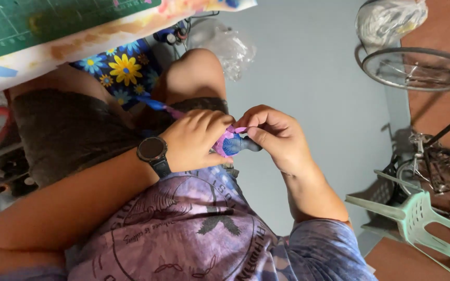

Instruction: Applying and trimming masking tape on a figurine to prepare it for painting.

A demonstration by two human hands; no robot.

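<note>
Clearly both hands are meeting over the lap, working on a small folded paper piece (231, 143) in pink, purple and blue. It is sitting between the two hands, just above the knees and in front of the printed shirt (194, 229).

One hand (196, 139), the one wearing the dark watch (152, 150), is curling nearly closed around the piece's near side, fingers wrapped over it. The other hand (276, 132) is pinching the far side, thumb and bent fingers pressing on a pink edge, with a dark blue tip sticking out below the thumb. The head camera seems turned about, so which hand is left and which is right is not certain. A blue and purple strip (158, 105) is trailing from the first hand toward the flowered cloth (123, 70).

To do this fold well, the cupping hand is probably best kept steady as an anchor while the pinching fingers are creasing in short, firm presses along the edge, not tugging, since thin paper looks likely to tear. The table edge (79, 31) and the bicycle (428, 104) are lying well apart.
</note>
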